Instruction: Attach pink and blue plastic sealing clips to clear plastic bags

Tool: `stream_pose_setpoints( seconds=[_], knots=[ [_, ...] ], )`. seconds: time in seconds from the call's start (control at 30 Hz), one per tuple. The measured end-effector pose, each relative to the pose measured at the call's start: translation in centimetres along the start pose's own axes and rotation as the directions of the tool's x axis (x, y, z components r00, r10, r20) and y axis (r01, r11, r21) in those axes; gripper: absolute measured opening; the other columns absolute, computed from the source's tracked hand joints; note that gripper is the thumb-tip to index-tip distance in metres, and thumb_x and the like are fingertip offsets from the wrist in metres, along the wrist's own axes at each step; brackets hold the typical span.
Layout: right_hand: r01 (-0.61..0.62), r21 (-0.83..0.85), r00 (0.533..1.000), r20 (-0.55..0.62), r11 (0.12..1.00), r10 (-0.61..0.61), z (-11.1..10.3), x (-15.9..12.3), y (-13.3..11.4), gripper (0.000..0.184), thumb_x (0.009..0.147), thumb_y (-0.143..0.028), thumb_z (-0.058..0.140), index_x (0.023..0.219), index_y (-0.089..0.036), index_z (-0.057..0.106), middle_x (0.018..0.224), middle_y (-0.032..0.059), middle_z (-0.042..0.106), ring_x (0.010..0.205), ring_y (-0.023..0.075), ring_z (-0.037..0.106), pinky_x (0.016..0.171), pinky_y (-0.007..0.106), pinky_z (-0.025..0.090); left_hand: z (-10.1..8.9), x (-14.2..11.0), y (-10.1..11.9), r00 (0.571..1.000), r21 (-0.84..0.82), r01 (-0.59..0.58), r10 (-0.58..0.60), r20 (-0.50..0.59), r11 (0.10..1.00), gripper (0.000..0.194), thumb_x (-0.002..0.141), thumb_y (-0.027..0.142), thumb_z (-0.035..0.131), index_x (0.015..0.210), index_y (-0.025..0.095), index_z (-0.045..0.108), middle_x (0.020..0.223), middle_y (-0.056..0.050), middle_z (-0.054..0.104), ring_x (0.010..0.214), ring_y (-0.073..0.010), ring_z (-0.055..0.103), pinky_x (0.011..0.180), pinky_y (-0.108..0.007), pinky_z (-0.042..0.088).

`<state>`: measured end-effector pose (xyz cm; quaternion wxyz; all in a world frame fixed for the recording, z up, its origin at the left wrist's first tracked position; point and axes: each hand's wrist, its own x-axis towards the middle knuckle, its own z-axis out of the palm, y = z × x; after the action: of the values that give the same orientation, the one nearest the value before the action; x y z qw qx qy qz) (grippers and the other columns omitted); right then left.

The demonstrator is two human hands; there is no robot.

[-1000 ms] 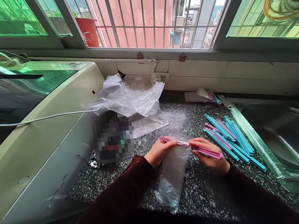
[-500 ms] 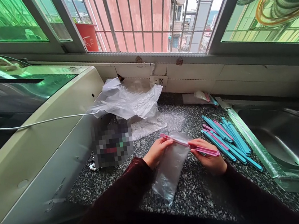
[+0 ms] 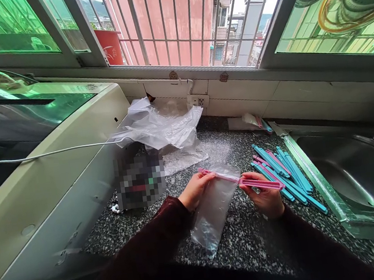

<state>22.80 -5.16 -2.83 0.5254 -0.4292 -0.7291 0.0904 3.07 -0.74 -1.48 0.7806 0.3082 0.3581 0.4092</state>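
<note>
A pink bag sealing clip (image 3: 222, 178) lies across the upper part of a clear plastic bag (image 3: 213, 214). My left hand (image 3: 196, 190) pinches the clip's left part together with the bag, thumb on top. Out to the right, the clip's grooved pink length (image 3: 262, 184) is in the closed fingers of my right hand (image 3: 265, 198), extending past the bag's edge. The bag's lower end hangs toward me over the counter. Beside my right hand is a loose pile of blue and pink sealing clips (image 3: 283, 173).
Crumpled clear plastic bags (image 3: 168, 128) lie at the back left, near white grains (image 3: 218, 149) on the speckled counter (image 3: 246, 237). A blurred-out object (image 3: 140, 179) sits left. A clipped small bag (image 3: 249, 122) rests by the wall. The sink (image 3: 347, 170) is right, a large appliance (image 3: 85, 170) left.
My right hand has shifted slightly right, drawing the grooved pink length farther past the bag's edge and turning it more level. My left hand has stayed about in place.
</note>
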Motion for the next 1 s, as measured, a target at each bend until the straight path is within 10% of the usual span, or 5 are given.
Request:
stream_pose_setpoints(
  seconds=[1.0],
  knots=[
    [0.253, -0.120, 0.966, 0.082, 0.960, -0.245, -0.6, 0.7, -1.2, 0.037, 0.077, -0.005, 0.058, 0.109, -0.023, 0.058, 0.086, 0.0062, 0.061, 0.077, 0.0159, 0.059, 0.063, 0.029, 0.053, -0.6, -0.2, -0.6, 0.995, 0.265, -0.090, 0.073, 0.071, 0.960, 0.041, 0.060, 0.047, 0.069, 0.071, 0.008, 0.067, 0.054, 0.000, 0.054, 0.050, -0.0079, 0.041, 0.051, -0.022, 0.027]
  ],
)
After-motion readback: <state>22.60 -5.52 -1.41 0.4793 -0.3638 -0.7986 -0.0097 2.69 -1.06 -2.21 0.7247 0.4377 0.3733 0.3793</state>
